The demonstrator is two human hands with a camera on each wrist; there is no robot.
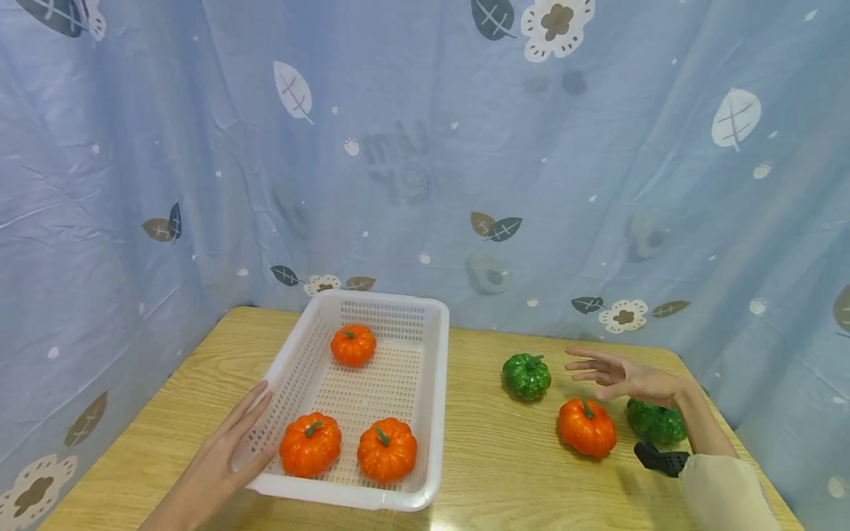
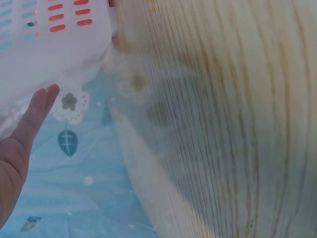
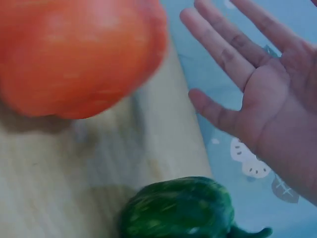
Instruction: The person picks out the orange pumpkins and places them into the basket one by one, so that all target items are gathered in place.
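My left hand [image 1: 222, 457] rests against the left side of a white perforated plastic basket [image 1: 434, 413], fingers extended along its wall. Inside the basket lie an orange pumpkin [image 1: 353, 346] at the back and two more at the front, one orange pumpkin [image 1: 310, 445] to the left and another [image 1: 387, 450] to the right. On the right, my right hand [image 1: 627, 376] hovers with fingers spread and nothing in it. Below it sits an orange pumpkin [image 1: 587, 428], and a green pumpkin [image 1: 526, 377] is to its left. A second green pumpkin [image 1: 654, 422] is partly hidden by my right wrist.
Everything stands on a wooden table [image 1: 491, 457]. A blue patterned curtain [image 1: 412, 184] hangs behind it and along both sides. A black strap-like piece [image 1: 660, 459] is attached at my right wrist, beside the sleeve.
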